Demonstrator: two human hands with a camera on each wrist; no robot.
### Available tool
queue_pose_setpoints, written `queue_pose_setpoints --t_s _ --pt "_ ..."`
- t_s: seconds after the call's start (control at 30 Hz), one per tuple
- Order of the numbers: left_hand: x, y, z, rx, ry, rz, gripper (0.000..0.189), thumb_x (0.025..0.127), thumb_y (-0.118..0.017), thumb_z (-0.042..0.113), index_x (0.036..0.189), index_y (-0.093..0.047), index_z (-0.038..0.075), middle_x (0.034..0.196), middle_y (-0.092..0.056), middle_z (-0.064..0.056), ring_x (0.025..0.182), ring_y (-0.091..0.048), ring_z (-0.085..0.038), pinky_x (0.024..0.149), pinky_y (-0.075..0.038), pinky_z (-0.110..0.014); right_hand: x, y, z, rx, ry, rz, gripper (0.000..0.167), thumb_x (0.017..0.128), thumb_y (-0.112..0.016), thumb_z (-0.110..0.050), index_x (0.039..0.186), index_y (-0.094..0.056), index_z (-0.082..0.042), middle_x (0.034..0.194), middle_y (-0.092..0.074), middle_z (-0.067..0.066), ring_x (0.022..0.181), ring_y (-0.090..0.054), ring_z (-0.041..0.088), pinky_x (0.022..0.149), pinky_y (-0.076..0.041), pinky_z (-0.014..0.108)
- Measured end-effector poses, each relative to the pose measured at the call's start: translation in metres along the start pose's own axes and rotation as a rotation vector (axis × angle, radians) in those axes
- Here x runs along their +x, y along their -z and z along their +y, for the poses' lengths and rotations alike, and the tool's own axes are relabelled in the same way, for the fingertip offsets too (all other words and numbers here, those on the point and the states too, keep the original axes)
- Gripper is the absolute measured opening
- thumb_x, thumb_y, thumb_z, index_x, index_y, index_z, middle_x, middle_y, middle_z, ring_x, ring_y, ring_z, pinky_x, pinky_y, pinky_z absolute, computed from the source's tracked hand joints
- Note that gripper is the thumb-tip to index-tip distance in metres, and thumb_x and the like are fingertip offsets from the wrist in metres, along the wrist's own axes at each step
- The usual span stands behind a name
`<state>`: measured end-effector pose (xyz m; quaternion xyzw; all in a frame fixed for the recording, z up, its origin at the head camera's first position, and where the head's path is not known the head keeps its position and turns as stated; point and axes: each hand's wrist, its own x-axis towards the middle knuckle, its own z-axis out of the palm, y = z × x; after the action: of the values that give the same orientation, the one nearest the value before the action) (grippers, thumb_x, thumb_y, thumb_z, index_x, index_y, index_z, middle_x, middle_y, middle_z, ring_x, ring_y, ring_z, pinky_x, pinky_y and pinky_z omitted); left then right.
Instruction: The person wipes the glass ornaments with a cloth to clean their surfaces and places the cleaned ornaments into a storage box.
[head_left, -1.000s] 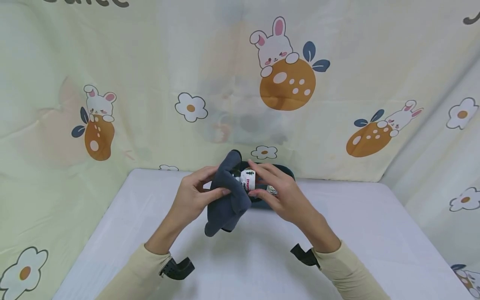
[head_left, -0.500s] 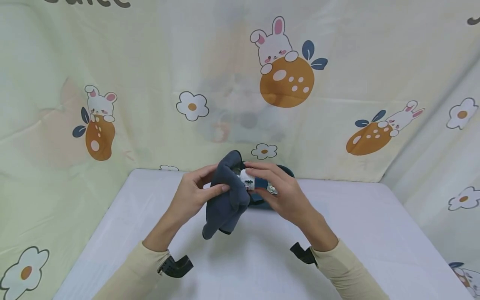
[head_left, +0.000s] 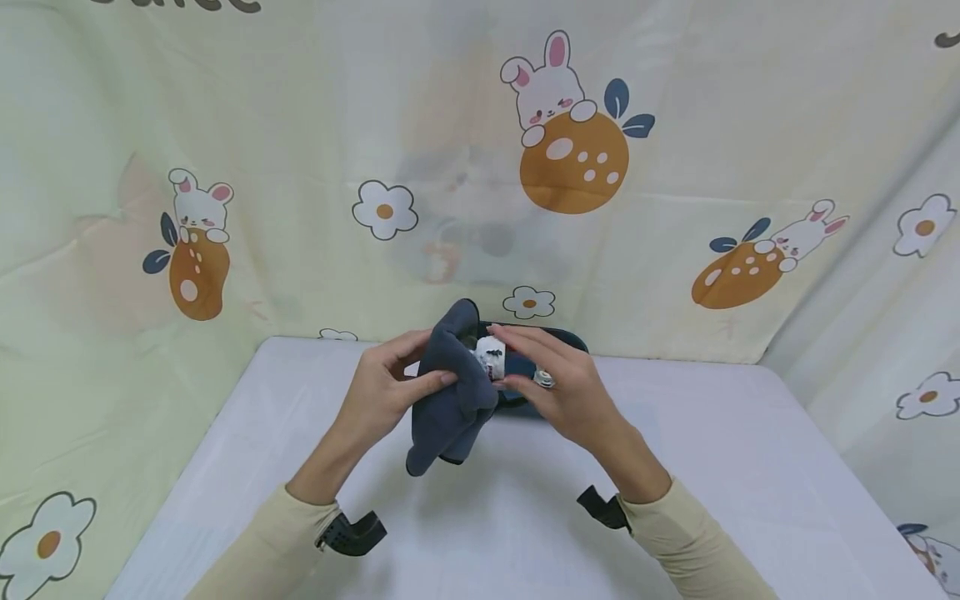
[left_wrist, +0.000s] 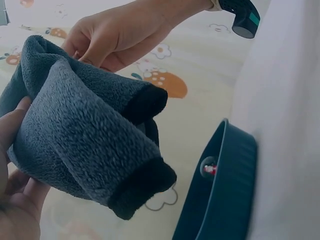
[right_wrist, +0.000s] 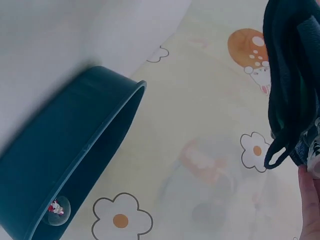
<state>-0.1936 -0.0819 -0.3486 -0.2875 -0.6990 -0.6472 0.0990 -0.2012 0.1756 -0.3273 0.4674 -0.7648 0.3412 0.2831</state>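
My left hand grips a fluffy grey-blue cloth with black edging, thumb on its near face. Folds of the cloth wrap the left end of a small snow globe, so most of its ball is hidden. The globe's white printed base sticks out to the right, where my right hand pinches it between thumb and fingers. In the left wrist view the cloth covers the globe entirely. At the right edge of the right wrist view, only part of the base and a few fingers show.
Behind my hands a dark teal oval tub stands on the white-covered table. Inside it lies another clear globe with a red and white figure. A curtain printed with rabbits and flowers hangs close behind.
The white base has turned in my right fingers: its red lettering has mostly rolled out of sight and a dark print faces up. Both hands and the cloth have shifted slightly left.
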Motion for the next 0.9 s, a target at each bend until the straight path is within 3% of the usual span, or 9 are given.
queue_pose_setpoints --t_s 0.23,0.53,0.7,0.9 --pt "-0.0014 -0.0009 -0.0004 -0.010 -0.055 0.004 0.049 0.084 -0.080 -0.003 0.131 -0.067 0.005 0.123 -0.069 -0.010 0.108 -0.067 -0.022 0.081 -0.063 -0.037 -0.0020 -0.0032 0.0010 0.103 -0.059 -0.003 0.069 0.075 -0.085 0.004 0.139 -0.059 0.001 0.126 -0.068 0.017 0.098 -0.074 0.025 0.085 -0.061 0.031" --pt "-0.0018 -0.0027 0.0000 0.005 -0.138 -0.003 0.051 0.082 -0.081 -0.004 0.131 -0.067 0.006 0.124 -0.069 -0.009 0.106 -0.066 -0.023 0.078 -0.063 -0.039 -0.0030 -0.0002 0.0009 0.079 -0.120 -0.055 0.058 0.085 -0.081 -0.006 0.139 -0.060 -0.002 0.118 -0.071 0.010 0.095 -0.073 0.018 0.084 -0.060 0.027" --pt "-0.0020 -0.0031 0.0010 0.042 -0.178 -0.001 0.054 0.081 -0.081 -0.005 0.132 -0.066 0.005 0.125 -0.068 -0.010 0.107 -0.066 -0.023 0.076 -0.063 -0.037 -0.0022 0.0010 0.0002 0.069 -0.138 -0.090 0.049 0.096 -0.072 -0.020 0.140 -0.058 -0.002 0.113 -0.070 0.007 0.091 -0.071 0.014 0.078 -0.061 0.030" --pt "-0.0015 -0.0005 0.0028 0.080 -0.207 0.004 0.056 0.080 -0.082 -0.007 0.132 -0.065 0.004 0.125 -0.067 -0.011 0.111 -0.066 -0.022 0.075 -0.063 -0.036 0.0002 0.0022 -0.0016 0.059 -0.167 -0.145 0.053 0.105 -0.055 -0.036 0.145 -0.053 -0.003 0.112 -0.068 0.005 0.087 -0.065 0.009 0.072 -0.056 0.026"
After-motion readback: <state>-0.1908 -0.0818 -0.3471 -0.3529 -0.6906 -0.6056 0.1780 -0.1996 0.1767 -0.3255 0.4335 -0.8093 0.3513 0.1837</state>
